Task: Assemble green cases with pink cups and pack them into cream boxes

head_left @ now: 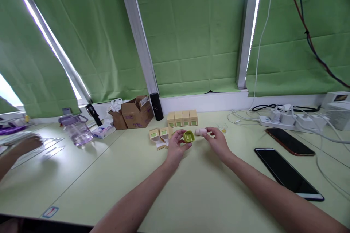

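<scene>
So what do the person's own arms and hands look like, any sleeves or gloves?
The left hand and right hand are bare, with no gloves and no rings that I can make out. The left forearm and right forearm show no sleeve, watch or bracelet.

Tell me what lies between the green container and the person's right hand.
In the head view, a small pale pink piece lies there, pinched by the right hand, its free end toward the green container in the left hand.
</scene>
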{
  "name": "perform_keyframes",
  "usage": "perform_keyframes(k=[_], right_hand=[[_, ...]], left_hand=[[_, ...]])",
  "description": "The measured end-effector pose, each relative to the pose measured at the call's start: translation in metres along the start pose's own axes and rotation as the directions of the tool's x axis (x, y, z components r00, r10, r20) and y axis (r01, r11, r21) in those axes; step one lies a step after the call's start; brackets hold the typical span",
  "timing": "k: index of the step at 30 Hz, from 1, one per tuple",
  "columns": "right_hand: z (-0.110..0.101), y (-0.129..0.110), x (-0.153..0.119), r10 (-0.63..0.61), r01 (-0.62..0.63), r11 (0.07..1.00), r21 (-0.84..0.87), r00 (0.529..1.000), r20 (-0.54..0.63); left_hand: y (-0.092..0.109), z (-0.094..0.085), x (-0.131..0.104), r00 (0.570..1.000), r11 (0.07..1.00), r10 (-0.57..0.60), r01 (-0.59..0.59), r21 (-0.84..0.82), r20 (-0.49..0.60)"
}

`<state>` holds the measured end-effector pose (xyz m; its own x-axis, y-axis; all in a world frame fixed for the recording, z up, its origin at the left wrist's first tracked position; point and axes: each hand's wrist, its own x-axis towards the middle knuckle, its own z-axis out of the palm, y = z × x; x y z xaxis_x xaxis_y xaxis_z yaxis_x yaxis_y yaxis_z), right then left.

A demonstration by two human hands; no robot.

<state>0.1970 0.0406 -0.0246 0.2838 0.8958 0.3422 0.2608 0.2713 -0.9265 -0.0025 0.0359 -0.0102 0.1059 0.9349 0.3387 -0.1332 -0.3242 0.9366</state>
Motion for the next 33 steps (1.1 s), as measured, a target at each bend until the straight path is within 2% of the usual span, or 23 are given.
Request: perform_keyframes(k=[4,6,9,15,24,28,33], right_hand=[[0.004,-0.009,-0.014,0.105,-0.121,0.978,0.17,0.989,0.101],[0.006,-0.014,-0.021,0.212,-0.254,0.897,0.361,0.965,0.152],[0.006,-0.019,-0.029,0.268,-0.328,0.807,0.491,0.944,0.19],[0.002,-0.029,-0.04,0.207,-0.322,0.753,0.574,0.944,0.257],[0.001,-0.032,-0.047,0.067,-0.18,0.826,0.534,0.972,0.224],[0.001,-0.03,-0.045,0.066,-0.191,0.808,0.558,0.969,0.236],[0.0,-0.026,-0.042,0.115,-0.218,0.83,0.513,0.968,0.224]], left_hand=[[0.001,0.001,0.0,1.0,1.0,0.001,-0.001,-0.008,-0.006],[0.002,0.001,0.0,1.0,1.0,0.002,-0.003,-0.012,-0.005],[0.003,0.002,-0.001,1.0,1.0,0.014,-0.014,-0.008,0.002],[0.002,0.001,-0.001,1.0,1.0,0.027,-0.027,0.0,0.005],[-0.001,0.003,-0.002,0.999,0.999,0.05,-0.051,0.015,0.014],[-0.002,0.003,-0.002,0.998,0.997,0.063,-0.064,0.036,0.022],[-0.004,0.003,-0.001,0.996,0.994,0.08,-0.081,0.078,0.027]])
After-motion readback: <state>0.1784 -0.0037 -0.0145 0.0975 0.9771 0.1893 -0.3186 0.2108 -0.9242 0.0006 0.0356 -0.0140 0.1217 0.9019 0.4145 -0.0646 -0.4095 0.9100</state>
